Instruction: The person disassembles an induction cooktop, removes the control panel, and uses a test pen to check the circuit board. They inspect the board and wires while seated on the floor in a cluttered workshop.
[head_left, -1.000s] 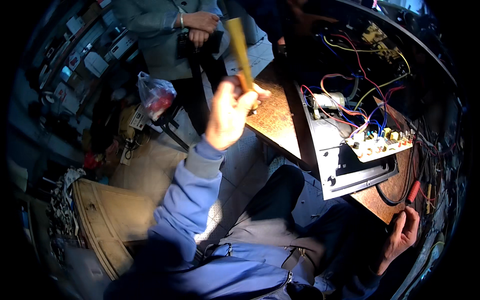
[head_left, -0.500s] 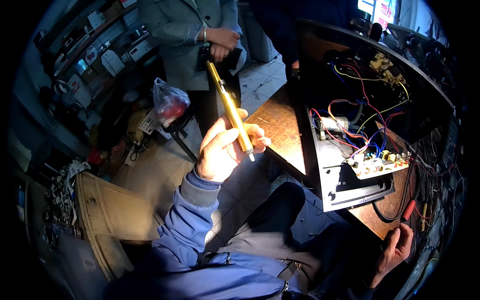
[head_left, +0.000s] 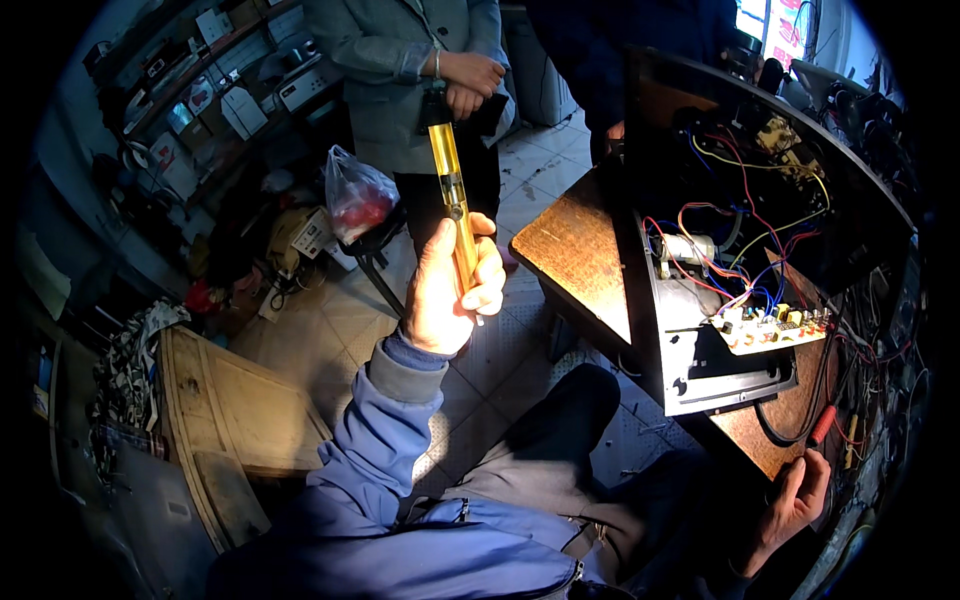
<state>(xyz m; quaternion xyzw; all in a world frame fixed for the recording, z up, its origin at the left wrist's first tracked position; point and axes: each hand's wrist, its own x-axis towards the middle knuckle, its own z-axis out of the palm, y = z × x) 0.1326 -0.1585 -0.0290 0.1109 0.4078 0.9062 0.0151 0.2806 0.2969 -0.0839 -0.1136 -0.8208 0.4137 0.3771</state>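
My left hand (head_left: 450, 290) is raised in front of me and shut on a long yellow pen-shaped tool (head_left: 452, 205), held nearly upright with its dark end at the top. My right hand (head_left: 795, 500) rests low at the right, at the edge of the wooden table (head_left: 575, 255). Its fingers are apart, just below a red-handled tool (head_left: 822, 425) with a black cable. On the table stands an opened black device (head_left: 700, 350) with a pale circuit board (head_left: 770, 328) and red, blue and yellow wires.
A person in a grey jacket (head_left: 400, 70) stands ahead with hands clasped, and a second person in dark clothes (head_left: 640, 40) is beside them. A plastic bag with something red (head_left: 355, 200) hangs over the tiled floor. Cluttered shelves (head_left: 200, 90) fill the left, a wooden board (head_left: 230, 410) lies lower left.
My left hand has come down and closer, and the yellow tool has swung from a slant to nearly upright. My right hand stays at the table edge.
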